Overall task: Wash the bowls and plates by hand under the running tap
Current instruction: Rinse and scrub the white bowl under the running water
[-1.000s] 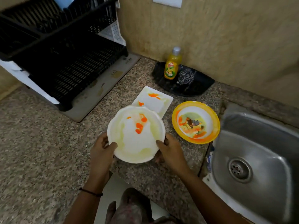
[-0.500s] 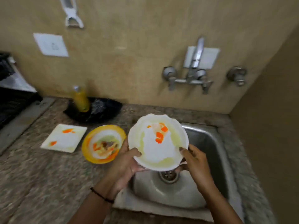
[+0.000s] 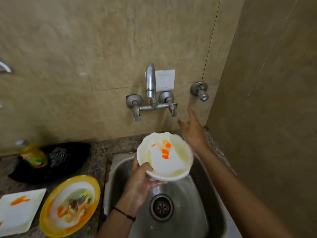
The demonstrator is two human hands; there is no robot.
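The steel sink point(image 3: 205, 212) sits in the stone table point(image 3: 97, 157), under a wall tap point(image 3: 151, 83). On the table lie an orange plate point(image 3: 70, 206) and a square white plate point(image 3: 17, 210), both dirty. The left hand point(image 3: 139, 182) grips a white bowl point(image 3: 164, 156) with orange stains over the sink. The right hand point(image 3: 193, 129) is open, fingers spread, near the right tap handle point(image 3: 173, 109).

Landmark: black tray point(image 3: 68, 162) on granite counter point(image 3: 101, 152), against tiled wall point(image 3: 103, 48). Yellow bottle point(image 3: 33, 156) lies on tray's left part; steel scrubber point(image 3: 59, 156) just right of bottle. White switch plate point(image 3: 165, 80) on wall, up-right of tray.
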